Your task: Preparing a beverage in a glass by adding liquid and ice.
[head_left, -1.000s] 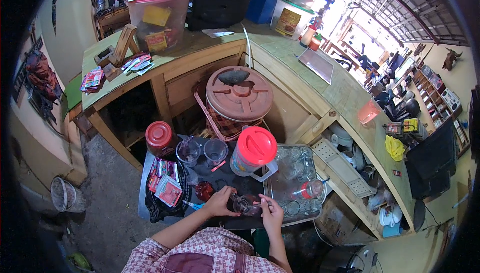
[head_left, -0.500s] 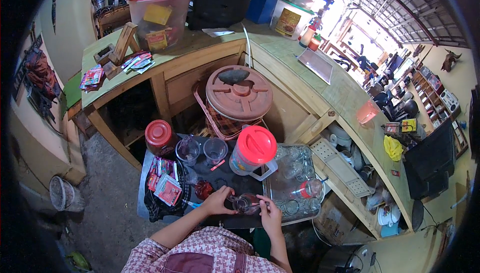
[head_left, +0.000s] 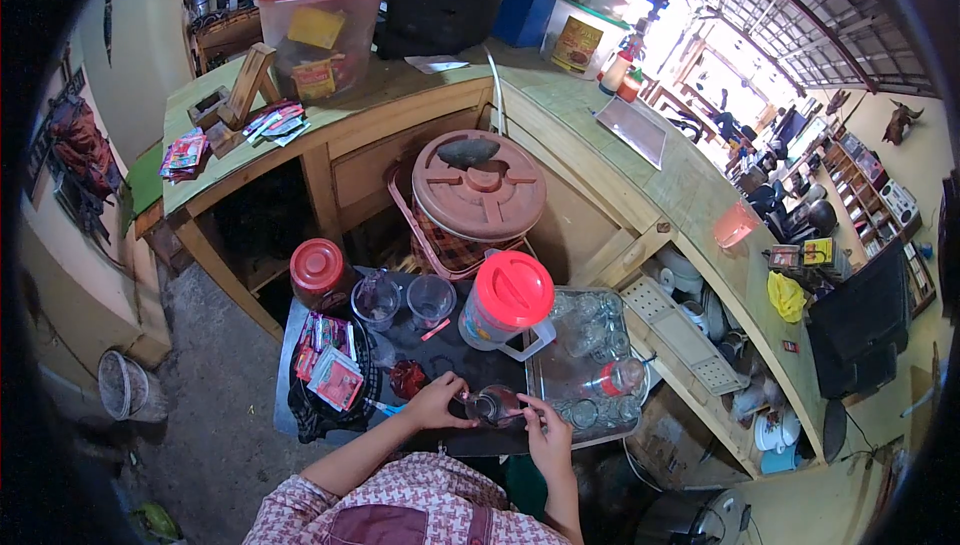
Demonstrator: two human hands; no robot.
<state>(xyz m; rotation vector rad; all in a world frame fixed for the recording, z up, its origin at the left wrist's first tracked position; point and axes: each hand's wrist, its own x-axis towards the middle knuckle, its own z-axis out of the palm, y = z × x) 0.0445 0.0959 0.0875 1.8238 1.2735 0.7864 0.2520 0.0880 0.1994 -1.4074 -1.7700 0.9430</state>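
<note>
Low over the near edge of the dark table [head_left: 400,425], a small clear glass cup [head_left: 492,405] with something dark in it is between my hands. My left hand [head_left: 440,405] is closed on the cup's left side with thumb and fingers. At its right rim, my right hand [head_left: 548,430] is pinched; a thin thing seems to be in its fingertips, too small to name. Close to my left hand lie a dark red packet [head_left: 407,379] and scissors with a blue handle [head_left: 385,407]. A pitcher with a red lid [head_left: 512,290] stands just beyond the cup.
Two clear plastic cups [head_left: 431,300] and a red-lidded jar [head_left: 320,270] stand at the back left. Colourful sachets [head_left: 336,380] lie on black plastic. On the right, a metal tray [head_left: 535,385] holds upturned glasses and a bottle [head_left: 620,377]. A lidded brown bucket [head_left: 478,190] stands behind.
The cup appears slightly turned or tilted, and my right hand has shifted a little to the right and down. My left hand stays on the cup.
</note>
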